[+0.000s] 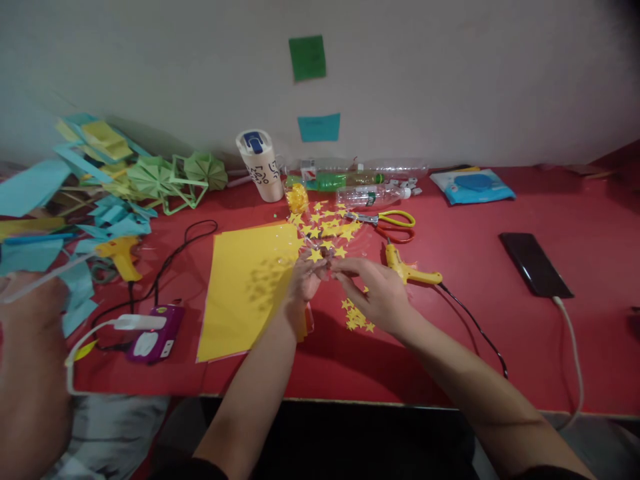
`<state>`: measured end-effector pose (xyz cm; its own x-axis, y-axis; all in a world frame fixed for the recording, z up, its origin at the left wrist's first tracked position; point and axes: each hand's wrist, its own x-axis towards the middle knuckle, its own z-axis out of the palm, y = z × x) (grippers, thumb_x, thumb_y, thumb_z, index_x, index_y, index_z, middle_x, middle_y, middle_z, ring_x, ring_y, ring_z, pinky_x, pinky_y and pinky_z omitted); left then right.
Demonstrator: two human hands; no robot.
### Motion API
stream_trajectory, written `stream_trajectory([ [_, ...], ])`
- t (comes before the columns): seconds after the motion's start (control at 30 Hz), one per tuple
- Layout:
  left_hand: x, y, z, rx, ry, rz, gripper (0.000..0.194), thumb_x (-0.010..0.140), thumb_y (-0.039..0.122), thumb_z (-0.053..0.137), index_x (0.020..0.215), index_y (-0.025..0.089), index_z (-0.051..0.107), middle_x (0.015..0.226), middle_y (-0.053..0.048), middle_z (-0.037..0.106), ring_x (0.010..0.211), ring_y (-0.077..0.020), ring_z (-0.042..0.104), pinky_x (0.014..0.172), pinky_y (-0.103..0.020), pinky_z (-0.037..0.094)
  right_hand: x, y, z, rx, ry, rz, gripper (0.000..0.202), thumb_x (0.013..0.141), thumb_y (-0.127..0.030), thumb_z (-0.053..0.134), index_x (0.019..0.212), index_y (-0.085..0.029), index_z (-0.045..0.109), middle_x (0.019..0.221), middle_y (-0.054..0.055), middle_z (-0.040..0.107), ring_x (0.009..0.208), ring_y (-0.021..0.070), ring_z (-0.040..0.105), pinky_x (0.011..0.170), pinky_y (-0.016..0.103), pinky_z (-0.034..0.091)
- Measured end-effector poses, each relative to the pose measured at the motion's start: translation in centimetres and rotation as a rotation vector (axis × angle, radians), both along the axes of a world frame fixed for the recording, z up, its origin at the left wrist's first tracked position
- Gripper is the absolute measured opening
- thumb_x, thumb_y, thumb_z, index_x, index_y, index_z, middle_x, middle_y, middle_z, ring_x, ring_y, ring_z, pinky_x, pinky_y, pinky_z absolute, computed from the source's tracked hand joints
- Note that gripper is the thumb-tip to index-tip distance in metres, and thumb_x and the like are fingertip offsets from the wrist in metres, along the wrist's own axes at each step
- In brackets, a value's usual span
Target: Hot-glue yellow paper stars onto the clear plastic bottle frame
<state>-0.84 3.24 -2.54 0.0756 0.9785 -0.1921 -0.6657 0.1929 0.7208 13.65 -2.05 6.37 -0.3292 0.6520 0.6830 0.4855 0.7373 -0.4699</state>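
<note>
My left hand is closed on the lower end of a transparent plastic piece with yellow paper stars on its spreading strips. Fingers pinched, my right hand meets the left one at that lower end; what lies between its fingertips is too small to make out. Below the right hand, loose yellow stars lie in a small pile on the red table. Yellow sheets are stacked beside my left hand, with the piece's shadow on them. A yellow glue gun rests just right of my right hand.
Scissors lie behind my right hand, before several plastic bottles and a white tumbler. A wipes pack and a charging phone are rightward. Leftward are a purple power strip, folded paper and another person's arm.
</note>
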Motion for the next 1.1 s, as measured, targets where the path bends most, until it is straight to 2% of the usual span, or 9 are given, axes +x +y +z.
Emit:
stream_trajectory([
  [0.17, 0.0, 0.0, 0.3, 0.02, 0.003, -0.003, 0.033, 0.05, 0.018, 0.082, 0.053, 0.023, 0.049, 0.055, 0.005, 0.058, 0.058, -0.0135, 0.058, 0.057, -0.027, 0.044, 0.2, -0.1, 0.0, 0.065, -0.046, 0.026, 0.026, 0.091, -0.008, 0.048, 0.109, -0.02, 0.062, 0.103, 0.006, 0.076, 0.094, 0.0147, 0.072, 0.08, 0.026, 0.06],
  [0.27, -0.1, -0.2, 0.9, 0.038, -0.003, -0.001, 0.031, 0.051, 0.016, 0.081, 0.051, 0.022, 0.05, 0.055, 0.004, 0.059, 0.053, -0.0119, 0.054, 0.056, -0.027, 0.044, 0.4, -0.1, 0.0, 0.096, -0.082, 0.004, 0.027, 0.09, -0.009, 0.048, 0.11, -0.021, 0.063, 0.106, 0.007, 0.075, 0.095, 0.015, 0.072, 0.079, 0.026, 0.06],
  [0.4, -0.1, -0.3, 1.3, 0.067, -0.03, 0.006, 0.024, 0.053, 0.014, 0.077, 0.053, 0.021, 0.053, 0.057, 0.004, 0.06, 0.057, -0.011, 0.057, 0.059, -0.026, 0.046, 0.7, -0.1, 0.4, 0.13, -0.072, -0.014, 0.028, 0.088, -0.007, 0.05, 0.108, -0.02, 0.064, 0.109, 0.008, 0.074, 0.094, 0.0158, 0.072, 0.075, 0.026, 0.061],
  [0.53, -0.1, -0.3, 1.2, 0.074, -0.051, -0.011, 0.019, 0.054, 0.013, 0.075, 0.059, 0.02, 0.058, 0.065, 0.003, 0.064, 0.063, -0.0109, 0.059, 0.061, -0.024, 0.046, 0.9, 0.0, 1.0, 0.167, -0.024, -0.056, 0.024, 0.087, -0.005, 0.052, 0.101, -0.021, 0.064, 0.094, 0.007, 0.073, 0.081, 0.0147, 0.07, 0.062, 0.024, 0.058],
  [0.73, -0.3, -0.4, 1.5, 0.05, -0.058, -0.045, 0.015, 0.056, 0.014, 0.073, 0.067, 0.019, 0.064, 0.072, 0.0, 0.066, 0.068, -0.0116, 0.061, 0.066, -0.024, 0.048, 0.9, -0.2, 1.8, 0.266, -0.05, -0.091, 0.017, 0.086, -0.007, 0.053, 0.088, -0.021, 0.062, 0.069, 0.001, 0.064, 0.057, 0.0106, 0.057, 0.051, 0.023, 0.047],
  [0.83, -0.3, -0.3, 1.6, 0.017, -0.055, -0.043, 0.014, 0.055, 0.015, 0.073, 0.065, 0.018, 0.064, 0.073, -0.002, 0.068, 0.066, -0.0122, 0.06, 0.066, -0.026, 0.049, 0.6, -0.3, 1.3, 0.174, -0.129, -0.107, 0.015, 0.089, -0.012, 0.051, 0.088, -0.02, 0.063, 0.059, -0.002, 0.063, 0.046, 0.008, 0.051, 0.045, 0.021, 0.04],
  [0.93, -0.2, -0.3, 1.5, 0.002, -0.058, -0.027, 0.015, 0.053, 0.014, 0.073, 0.064, 0.018, 0.064, 0.07, 0.0, 0.068, 0.064, -0.0114, 0.061, 0.065, -0.024, 0.049, 0.1, -0.1, 0.2, 0.088, -0.169, -0.175, 0.018, 0.092, -0.017, 0.05, 0.099, -0.015, 0.066, 0.057, -0.003, 0.065, 0.041, 0.0076, 0.049, 0.043, 0.021, 0.037],
  [1.0, -0.1, -0.3, 1.4, -0.002, -0.049, -0.029, 0.016, 0.053, 0.014, 0.074, 0.063, 0.018, 0.063, 0.066, 0.001, 0.066, 0.061, -0.0109, 0.06, 0.063, -0.024, 0.049, 0.0, 0.1, -0.4, 0.078, -0.18, -0.195, 0.02, 0.093, -0.019, 0.05, 0.103, -0.013, 0.067, 0.059, -0.001, 0.068, 0.042, 0.0084, 0.051, 0.043, 0.022, 0.036],
  [1.1, -0.1, -0.4, 1.4, -0.001, -0.027, -0.021, 0.018, 0.051, 0.014, 0.075, 0.061, 0.019, 0.061, 0.062, 0.002, 0.064, 0.059, -0.011, 0.06, 0.061, -0.024, 0.049, 0.1, 0.3, -0.8, 0.076, -0.206, -0.176, 0.021, 0.095, -0.02, 0.048, 0.097, -0.015, 0.069, 0.069, 0.003, 0.073, 0.051, 0.0103, 0.06, 0.048, 0.023, 0.038],
])
